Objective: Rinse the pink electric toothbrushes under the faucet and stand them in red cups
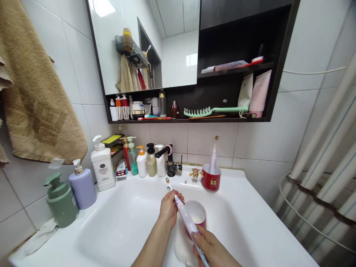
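Observation:
An electric toothbrush [185, 215] with a pale pink-white body slants across the basin, its head end pointing up and away from me. My right hand [209, 245] is wrapped round the lower part of the handle. At the neck end, my left hand [169, 208] has its fingers closed on the toothbrush. A small white brush head [169, 188] shows just beyond those fingertips. Behind the toothbrush a red mug [200, 219], pale inside, stands in the basin, partly hidden by the handle and my right hand. Beneath it is a white object [180, 246] I cannot make out.
The white sink [119, 222] has a black faucet [170, 163] at its back. Another red mug [211, 178] holds a second electric toothbrush [213, 161]. Several pump bottles [151, 161] line the back and left. A dark mirror cabinet [233, 120] hangs above; pipes [314, 159] run at right.

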Demonstrator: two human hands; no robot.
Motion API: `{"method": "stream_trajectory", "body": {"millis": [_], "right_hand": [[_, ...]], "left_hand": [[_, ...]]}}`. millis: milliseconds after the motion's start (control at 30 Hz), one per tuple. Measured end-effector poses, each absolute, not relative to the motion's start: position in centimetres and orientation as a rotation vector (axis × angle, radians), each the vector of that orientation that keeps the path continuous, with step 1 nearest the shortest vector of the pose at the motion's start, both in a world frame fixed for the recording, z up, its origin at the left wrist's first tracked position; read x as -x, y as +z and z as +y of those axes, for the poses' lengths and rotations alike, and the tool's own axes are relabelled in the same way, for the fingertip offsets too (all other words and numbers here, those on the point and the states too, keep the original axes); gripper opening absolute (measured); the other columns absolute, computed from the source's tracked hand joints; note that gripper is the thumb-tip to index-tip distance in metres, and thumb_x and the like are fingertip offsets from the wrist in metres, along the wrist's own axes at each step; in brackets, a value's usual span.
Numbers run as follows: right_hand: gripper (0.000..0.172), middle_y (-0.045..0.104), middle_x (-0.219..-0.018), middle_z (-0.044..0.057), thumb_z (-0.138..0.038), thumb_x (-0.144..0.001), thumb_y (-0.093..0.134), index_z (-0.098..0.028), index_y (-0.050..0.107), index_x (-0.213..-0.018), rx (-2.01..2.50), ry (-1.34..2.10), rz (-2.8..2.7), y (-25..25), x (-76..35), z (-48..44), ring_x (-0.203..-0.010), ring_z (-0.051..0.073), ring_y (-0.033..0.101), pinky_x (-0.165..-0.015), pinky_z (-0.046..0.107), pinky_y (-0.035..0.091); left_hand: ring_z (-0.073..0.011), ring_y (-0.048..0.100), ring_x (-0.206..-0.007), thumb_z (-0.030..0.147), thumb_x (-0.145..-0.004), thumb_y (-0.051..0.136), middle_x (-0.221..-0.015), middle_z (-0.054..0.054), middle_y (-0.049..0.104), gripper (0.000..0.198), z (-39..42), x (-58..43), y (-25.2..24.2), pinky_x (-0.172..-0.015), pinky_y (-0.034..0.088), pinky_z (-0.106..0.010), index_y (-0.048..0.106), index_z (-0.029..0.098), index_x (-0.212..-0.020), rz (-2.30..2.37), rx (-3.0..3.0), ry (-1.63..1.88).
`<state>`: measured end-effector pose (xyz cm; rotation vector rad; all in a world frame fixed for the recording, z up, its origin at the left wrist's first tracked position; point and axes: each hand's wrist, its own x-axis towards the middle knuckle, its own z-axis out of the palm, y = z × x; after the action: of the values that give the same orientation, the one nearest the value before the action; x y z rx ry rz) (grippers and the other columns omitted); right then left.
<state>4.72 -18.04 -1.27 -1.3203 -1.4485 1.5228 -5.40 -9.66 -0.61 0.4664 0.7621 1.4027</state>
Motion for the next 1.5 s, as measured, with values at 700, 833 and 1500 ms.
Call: {"method": "stream_trajectory", "body": {"millis": [700,833,1500], "right_hand": [[0.024,0.036,-0.047,-0.007,-0.036,-0.072,0.03,-0.015,0.037,-0.082,1.383,1.461,-1.474,-0.69,-4.55,-18.51,-0.031,0.003,0.032,-0.033,0.016,0.024],[0.022,0.036,-0.047,-0.008,-0.035,-0.072,0.03,-0.016,0.036,-0.079,1.393,1.455,-1.469,-0.87,-4.54,-18.4,-0.03,0.003,0.031,-0.031,0.016,0.023],[0.031,0.037,-0.048,-0.006,-0.032,-0.073,0.027,-0.014,0.039,-0.094,1.484,1.321,-1.55,-1.23,-4.57,-18.53,-0.032,0.004,0.031,-0.033,0.017,0.027]], "left_hand": [[-0.0078,0.05,-0.041,0.016,-0.068,0.044,-0.048,0.0,0.05,0.011,-9.72,5.55,-0.08,-0.044,0.04,-0.02,0.046,0.012,-0.058,0.81,-0.418,1.443],[-0.0076,0.05,-0.041,0.015,-0.069,0.044,-0.048,0.0,0.051,0.012,-9.77,5.54,-0.07,-0.045,0.041,-0.02,0.046,0.012,-0.057,0.813,-0.411,1.448],[-0.0074,0.049,-0.039,0.016,-0.07,0.042,-0.047,0.001,0.05,0.012,-9.89,5.44,0.07,-0.044,0.04,-0.02,0.046,0.013,-0.059,0.857,-0.398,1.441]]}}
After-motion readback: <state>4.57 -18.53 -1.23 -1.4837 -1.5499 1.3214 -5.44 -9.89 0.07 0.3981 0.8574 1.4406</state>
